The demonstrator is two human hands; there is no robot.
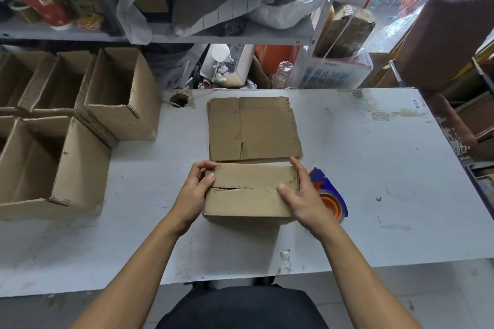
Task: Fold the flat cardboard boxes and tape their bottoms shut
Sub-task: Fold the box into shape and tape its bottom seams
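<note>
A folded cardboard box is held near the front middle of the grey bench, its bottom flaps turned up and meeting along a ragged seam. The box's left end is gripped by the left hand, fingers curled over the far edge and thumb pressed near the seam. The right end is clasped by the right hand, thumb laid across the flaps. So each grip is closed on the box. A stack of flat cardboard is seen just behind it. A tape dispenser is partly hidden beside the right hand. Assembled open boxes are ranged at the left.
</note>
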